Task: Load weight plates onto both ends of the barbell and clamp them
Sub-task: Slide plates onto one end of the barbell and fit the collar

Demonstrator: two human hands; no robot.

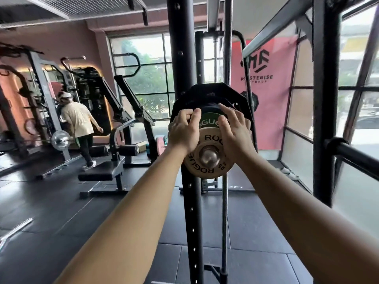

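Observation:
The barbell's sleeve end (209,156) points at me, shiny and round. A small white Rogue plate (205,169) sits outermost on it, with a green Rogue plate (208,123) behind and a large black angular plate (211,93) behind that. My left hand (183,131) grips the left rims of the small plates, fingers curled over the green one. My right hand (234,132) lies flat against the plates' right side, fingers spread upward. No clamp is visible.
A black rack upright (189,212) with holes stands right behind the plates. A black crossbar (352,154) juts in at right. A bench (102,173) and machines stand to the left, where a person (79,124) walks by a mirror. Black rubber floor below.

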